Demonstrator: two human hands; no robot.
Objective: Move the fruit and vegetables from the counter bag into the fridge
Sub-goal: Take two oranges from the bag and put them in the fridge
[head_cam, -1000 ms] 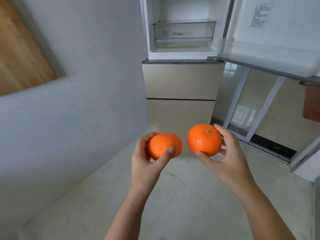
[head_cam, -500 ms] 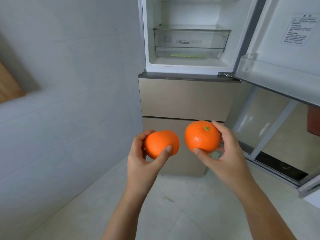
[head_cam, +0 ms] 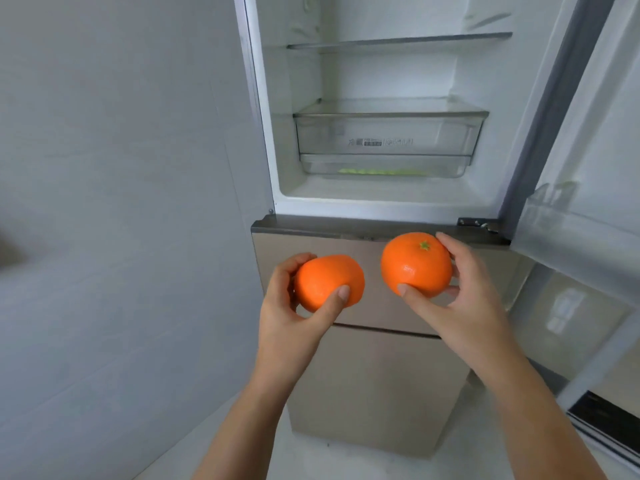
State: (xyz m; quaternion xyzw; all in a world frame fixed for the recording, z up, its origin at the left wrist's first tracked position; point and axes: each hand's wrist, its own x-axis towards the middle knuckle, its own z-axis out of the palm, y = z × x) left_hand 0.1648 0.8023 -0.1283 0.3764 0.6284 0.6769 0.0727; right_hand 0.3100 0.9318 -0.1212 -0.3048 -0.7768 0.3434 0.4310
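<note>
My left hand (head_cam: 291, 306) grips an orange (head_cam: 325, 280) between thumb and fingers. My right hand (head_cam: 464, 299) grips a second, slightly larger orange (head_cam: 415, 263) whose green stem faces up. Both are held side by side in front of the fridge (head_cam: 381, 209), just below its open upper compartment. Inside it sit a clear crisper drawer (head_cam: 388, 133) and a glass shelf (head_cam: 398, 41) above; something green shows faintly under the drawer. The counter bag is out of view.
The fridge door (head_cam: 588, 150) stands open to the right, its clear door bin (head_cam: 571, 230) jutting out near my right hand. Two shut beige drawers (head_cam: 363, 375) lie below. A white tiled wall (head_cam: 121, 237) runs along the left; a sliding glass door is at right.
I have come closer to the fridge, which now fills the upper view. Both hands have risen slightly with the oranges, still gripped the same way.
</note>
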